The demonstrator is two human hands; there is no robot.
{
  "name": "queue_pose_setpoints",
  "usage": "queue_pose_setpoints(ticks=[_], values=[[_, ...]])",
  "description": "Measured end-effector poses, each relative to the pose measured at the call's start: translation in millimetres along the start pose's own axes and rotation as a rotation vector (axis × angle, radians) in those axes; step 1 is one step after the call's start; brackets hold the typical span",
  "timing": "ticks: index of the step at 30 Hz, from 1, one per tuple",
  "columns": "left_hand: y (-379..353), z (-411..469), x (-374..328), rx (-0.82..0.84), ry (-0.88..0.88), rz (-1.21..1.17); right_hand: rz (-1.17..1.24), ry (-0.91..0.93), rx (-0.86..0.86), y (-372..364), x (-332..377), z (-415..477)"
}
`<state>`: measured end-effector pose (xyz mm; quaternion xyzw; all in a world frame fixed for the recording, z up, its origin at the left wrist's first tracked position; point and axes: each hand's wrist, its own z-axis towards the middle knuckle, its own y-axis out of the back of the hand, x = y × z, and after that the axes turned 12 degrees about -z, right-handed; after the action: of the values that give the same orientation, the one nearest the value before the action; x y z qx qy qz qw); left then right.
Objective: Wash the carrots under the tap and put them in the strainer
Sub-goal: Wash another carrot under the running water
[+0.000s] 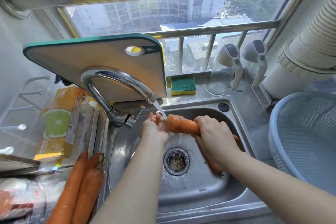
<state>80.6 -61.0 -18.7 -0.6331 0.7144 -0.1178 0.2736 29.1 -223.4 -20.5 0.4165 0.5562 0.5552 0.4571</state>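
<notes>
Lower left, two carrots (80, 187) lie seemingly unwashed by the sink (190, 196). Mid-frame your right hand (212, 132) grips a carrot (181, 125) under the tap (109, 75); left hand (154, 130) curls round its top. Strainer (309, 142), right, shows none.

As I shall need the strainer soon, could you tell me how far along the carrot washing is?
Done: nothing, it seems; the visible part of the strainer holds no carrots. In hand: the left hand and right hand hold one carrot under the running tap. Left: another carrot in the sink and more carrots beside it.
</notes>
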Motion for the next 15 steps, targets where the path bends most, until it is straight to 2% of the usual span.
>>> queue_pose_setpoints(ticks=[3, 7, 10, 12, 15], values=[[-0.5, -2.6, 4.9, 0.003, -0.128, 0.254, -0.022, -0.037, 0.059, 2.8, -8.7, -3.2], [-10.7, -12.1, 7.8, 0.054, -0.251, 0.86, 0.027, -0.122, 0.113, 6.0, -17.4, -7.1], [-10.8, -11.4, 9.8, 0.134, -0.205, 1.276, 0.031, -0.139, 0.106, 6.3, -21.0, -6.4], [-8.3, -8.5, 9.8, 0.15, -0.148, 1.395, 0.0, -0.134, 0.088, 6.2, -20.7, -4.9], [-4.2, -5.1, 5.1, 0.188, -0.177, 1.531, -0.062, -0.073, 0.052, 4.4, -16.9, -0.9]])
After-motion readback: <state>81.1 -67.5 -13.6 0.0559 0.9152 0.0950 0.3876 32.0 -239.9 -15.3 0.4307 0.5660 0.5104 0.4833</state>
